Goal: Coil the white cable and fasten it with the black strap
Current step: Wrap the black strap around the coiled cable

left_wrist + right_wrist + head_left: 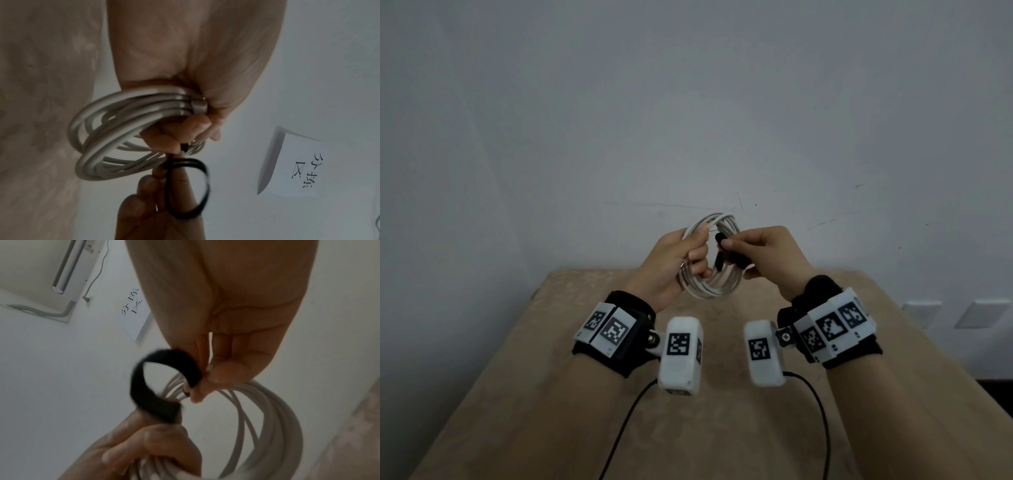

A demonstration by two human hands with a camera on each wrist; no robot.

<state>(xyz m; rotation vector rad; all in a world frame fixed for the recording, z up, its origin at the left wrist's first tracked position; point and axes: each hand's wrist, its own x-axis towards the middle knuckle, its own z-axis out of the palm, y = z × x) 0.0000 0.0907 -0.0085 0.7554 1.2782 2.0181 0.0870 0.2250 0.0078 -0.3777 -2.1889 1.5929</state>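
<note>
A white cable (717,286) wound into a coil of several loops hangs in the air above the table. My left hand (681,260) grips the coil's left side, fingers curled round the bundle (127,113). A metal plug end (198,106) sticks out by the palm. My right hand (753,251) pinches one end of the black strap (722,253) between thumb and fingertips at the coil's right side. In the right wrist view the black strap (144,386) curves in an open loop beside the white cable (273,426); its other end lies against my left hand's fingers (156,439). The black strap (189,186) shows as a blurred loop.
A table with a beige patterned cloth (688,411) lies below both hands, against a plain pale wall. Black wrist-camera leads (619,435) trail over the cloth. A paper sign (296,164) hangs on the wall. White wall sockets (979,313) sit at the right.
</note>
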